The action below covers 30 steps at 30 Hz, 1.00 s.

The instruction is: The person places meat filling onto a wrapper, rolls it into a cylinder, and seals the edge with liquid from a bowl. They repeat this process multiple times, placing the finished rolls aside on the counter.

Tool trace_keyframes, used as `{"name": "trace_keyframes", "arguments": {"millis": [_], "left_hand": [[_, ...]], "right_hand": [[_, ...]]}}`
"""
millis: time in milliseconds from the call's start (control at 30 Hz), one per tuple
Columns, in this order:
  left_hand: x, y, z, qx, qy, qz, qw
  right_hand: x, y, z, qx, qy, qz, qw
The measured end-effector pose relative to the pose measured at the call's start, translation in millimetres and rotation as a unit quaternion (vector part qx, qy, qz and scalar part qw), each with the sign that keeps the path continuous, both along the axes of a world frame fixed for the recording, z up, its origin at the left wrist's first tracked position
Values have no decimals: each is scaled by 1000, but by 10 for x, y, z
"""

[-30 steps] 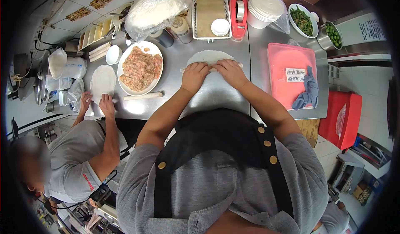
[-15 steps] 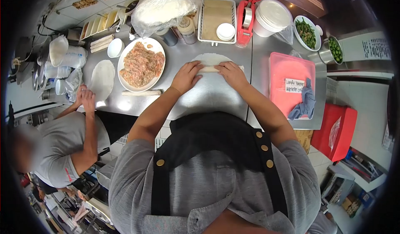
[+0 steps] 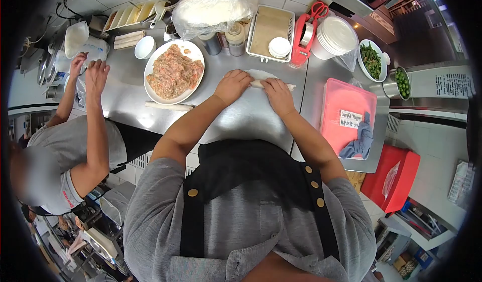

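A pale thin wrapper (image 3: 260,75) lies on the steel counter, its near part rolled into a tube (image 3: 258,84). My left hand (image 3: 233,87) lies over the tube's left end, fingers bent and close together. On the right part of the tube rest the fingers of my right hand (image 3: 277,95), with the tube's end (image 3: 290,87) sticking out past them. Both hands press the roll against the counter. Left of my left hand stands a white plate of minced meat mix (image 3: 175,72), with a finished roll (image 3: 169,106) just below it.
At the left, a co-worker's two raised hands (image 3: 95,76) are above the counter edge. Behind are sauce bottles (image 3: 235,40), a white basket (image 3: 271,31), a red tape dispenser (image 3: 299,43) and stacked lids (image 3: 335,36). A pink-lidded box (image 3: 346,119) stands right.
The view has shifted slightly. My hands stay on the roll, and less flat wrapper shows beyond it. The co-worker's hands have risen toward the bags, and the flat wrapper near them is gone from the counter.
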<state>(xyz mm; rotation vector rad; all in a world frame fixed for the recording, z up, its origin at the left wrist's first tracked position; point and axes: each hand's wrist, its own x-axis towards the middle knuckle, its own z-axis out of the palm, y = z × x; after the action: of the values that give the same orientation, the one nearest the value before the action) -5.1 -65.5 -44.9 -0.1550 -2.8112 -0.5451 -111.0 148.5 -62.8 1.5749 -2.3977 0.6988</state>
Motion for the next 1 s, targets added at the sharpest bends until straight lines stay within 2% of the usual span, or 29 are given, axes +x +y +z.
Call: {"name": "trace_keyframes", "arguments": {"millis": [433,600,767,833,933,1000], "left_hand": [[22,-120,-102,10,12,2,1000],[-19,-144,-76,37,-28,-21,999],[378,212,-78,61,-63,-26,996],[608,387,-97,90,-41,-54,994],[823,530,37,78,-30,-54,995],[836,534,75,109,-37,-46,992]], "right_hand": [[-144,-108,-65,18,-41,-18,999],[-178,-97,-23,47,-48,-16,998],[-43,276,52,83,-46,46,994],[57,490,101,109,-60,80,989],[178,642,92,101,-57,81,990],[225,595,176,103,-47,75,991]]}}
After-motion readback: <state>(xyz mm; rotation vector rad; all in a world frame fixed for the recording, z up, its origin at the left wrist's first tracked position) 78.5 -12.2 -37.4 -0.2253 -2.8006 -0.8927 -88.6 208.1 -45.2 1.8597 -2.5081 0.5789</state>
